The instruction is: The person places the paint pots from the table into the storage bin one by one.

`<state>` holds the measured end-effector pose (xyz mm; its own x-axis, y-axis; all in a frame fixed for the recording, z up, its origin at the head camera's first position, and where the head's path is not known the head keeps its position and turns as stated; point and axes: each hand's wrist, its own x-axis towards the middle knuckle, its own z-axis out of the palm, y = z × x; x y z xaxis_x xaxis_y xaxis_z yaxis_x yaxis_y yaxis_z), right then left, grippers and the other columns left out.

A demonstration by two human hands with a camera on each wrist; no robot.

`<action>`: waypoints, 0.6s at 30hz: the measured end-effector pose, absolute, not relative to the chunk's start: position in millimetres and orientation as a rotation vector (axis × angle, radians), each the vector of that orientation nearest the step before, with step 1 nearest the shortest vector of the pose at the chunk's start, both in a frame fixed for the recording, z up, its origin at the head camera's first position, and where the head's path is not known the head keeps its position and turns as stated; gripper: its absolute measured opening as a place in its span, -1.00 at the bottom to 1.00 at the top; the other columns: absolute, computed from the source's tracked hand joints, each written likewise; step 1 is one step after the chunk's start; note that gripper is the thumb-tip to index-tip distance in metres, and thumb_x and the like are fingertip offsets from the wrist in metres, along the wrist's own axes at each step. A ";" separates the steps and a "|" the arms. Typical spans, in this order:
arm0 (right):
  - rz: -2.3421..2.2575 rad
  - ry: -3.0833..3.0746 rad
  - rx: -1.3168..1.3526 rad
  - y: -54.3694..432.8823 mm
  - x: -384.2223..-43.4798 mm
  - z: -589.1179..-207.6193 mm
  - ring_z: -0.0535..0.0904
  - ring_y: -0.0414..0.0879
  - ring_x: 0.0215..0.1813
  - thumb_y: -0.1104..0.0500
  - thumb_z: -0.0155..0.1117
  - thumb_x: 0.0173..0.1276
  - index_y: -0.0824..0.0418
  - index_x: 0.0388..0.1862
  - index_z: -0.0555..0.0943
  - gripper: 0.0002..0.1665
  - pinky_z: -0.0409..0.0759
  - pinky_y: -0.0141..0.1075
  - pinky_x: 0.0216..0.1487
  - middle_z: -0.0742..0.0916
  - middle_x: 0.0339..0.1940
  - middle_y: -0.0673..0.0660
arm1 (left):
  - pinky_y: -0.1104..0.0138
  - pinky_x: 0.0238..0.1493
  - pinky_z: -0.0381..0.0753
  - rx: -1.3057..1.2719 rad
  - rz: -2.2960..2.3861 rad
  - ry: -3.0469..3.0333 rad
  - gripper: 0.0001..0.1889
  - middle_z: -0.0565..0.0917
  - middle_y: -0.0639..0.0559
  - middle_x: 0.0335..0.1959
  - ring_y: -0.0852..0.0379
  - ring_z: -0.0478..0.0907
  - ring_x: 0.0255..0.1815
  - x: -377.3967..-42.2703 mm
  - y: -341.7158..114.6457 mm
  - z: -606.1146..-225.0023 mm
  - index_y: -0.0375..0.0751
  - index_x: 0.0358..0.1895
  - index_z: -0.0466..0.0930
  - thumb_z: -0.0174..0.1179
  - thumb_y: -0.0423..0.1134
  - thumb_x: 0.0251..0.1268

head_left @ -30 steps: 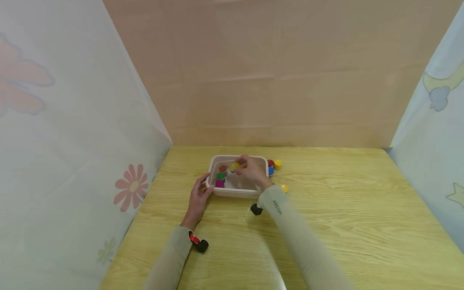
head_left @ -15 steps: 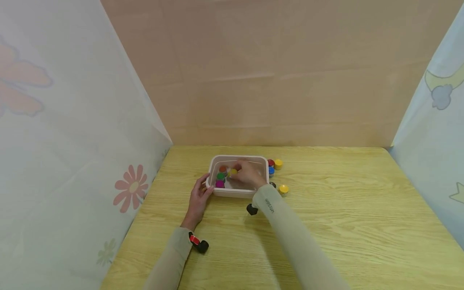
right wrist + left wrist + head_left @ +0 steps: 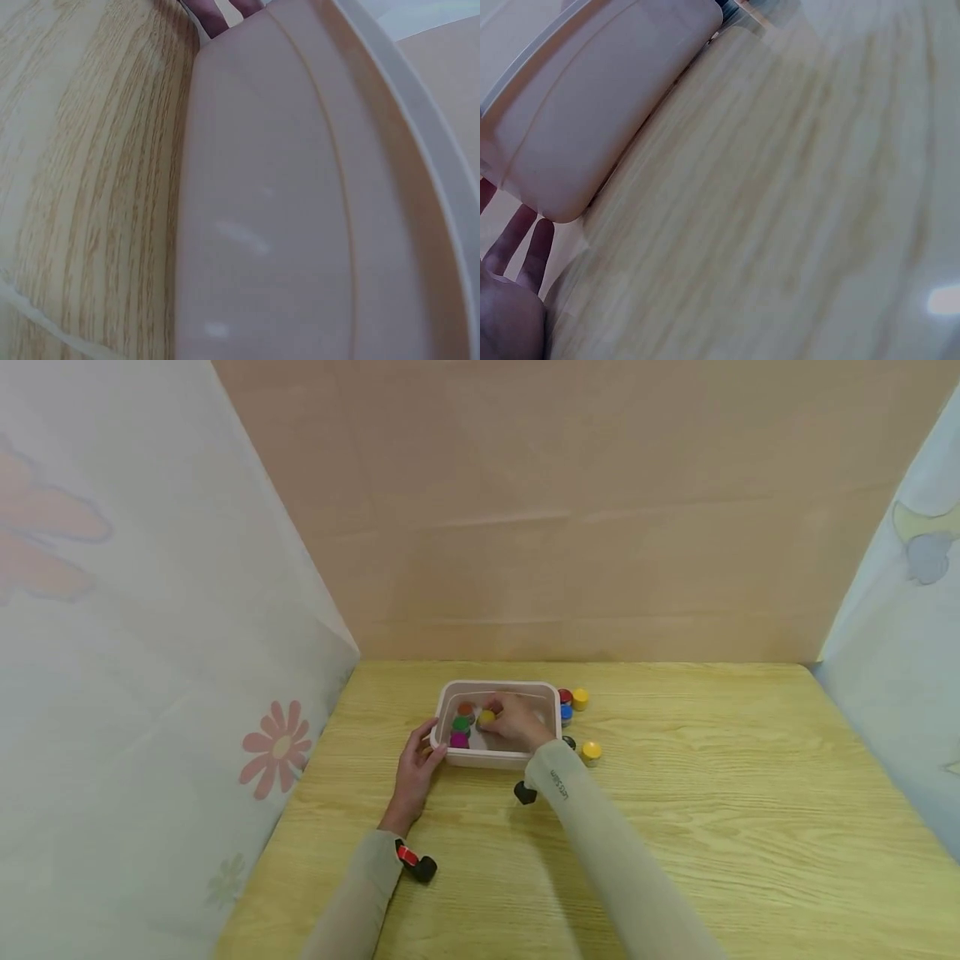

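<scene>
Here, left hand (image 3: 415, 770) rests, right hand (image 3: 516, 722) pinches.
One, loosely spread, touches the pale tub (image 3: 483, 761) at eight o'clock; the other, in from five o'clock, holds a yellow-lidded jar (image 3: 487, 717) inside.

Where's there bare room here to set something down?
The widest bare patch of table lies between the outer yellow jars and the right sheet; a smaller lies between the left hand and left sheet. Crowded: outside the tub's right end, and inside it around the right hand.
</scene>
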<state>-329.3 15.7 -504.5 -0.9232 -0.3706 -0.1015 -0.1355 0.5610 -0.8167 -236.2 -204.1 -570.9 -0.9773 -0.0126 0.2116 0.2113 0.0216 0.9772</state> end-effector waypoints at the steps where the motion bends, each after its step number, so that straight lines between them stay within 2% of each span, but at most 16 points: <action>1: -1.295 2.537 -0.423 15.1 -328.9 -504.9 0.59 0.07 0.18 0.25 0.43 0.40 0.22 0.11 0.66 -0.67 0.56 -0.01 0.35 0.70 0.16 0.20 | 0.51 0.20 0.54 -0.209 -2.083 -2.129 -0.43 0.34 -0.06 0.54 -0.18 0.40 0.43 -236.1 -204.7 -571.5 0.04 0.54 0.34 0.23 -0.15 0.54; 9: -1.275 2.562 -0.448 17.2 -327.1 -501.5 0.60 0.08 0.22 0.24 0.39 0.43 0.24 0.26 0.64 -0.56 0.57 -0.01 0.36 0.71 0.20 0.20 | 0.50 0.18 0.56 -0.221 -2.100 -2.109 -0.44 0.34 -0.09 0.54 -0.22 0.40 0.43 -237.0 -202.7 -571.1 0.00 0.54 0.35 0.21 -0.23 0.55; 18: -1.298 2.522 -0.454 16.6 -329.2 -507.9 0.60 0.10 0.29 0.24 0.37 0.45 0.21 0.34 0.59 -0.51 0.58 -0.01 0.36 0.67 0.30 0.21 | 0.53 0.18 0.55 -0.207 -2.081 -2.116 -0.43 0.32 -0.08 0.55 -0.19 0.39 0.42 -235.2 -203.3 -571.5 0.00 0.54 0.34 0.22 -0.17 0.55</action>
<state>-329.2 16.6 -507.9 -0.9150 -0.3926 -0.0928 -0.1526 0.5498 -0.8212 -235.2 -203.3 -571.5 -0.9765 -0.0180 0.2150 0.2146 0.0186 0.9765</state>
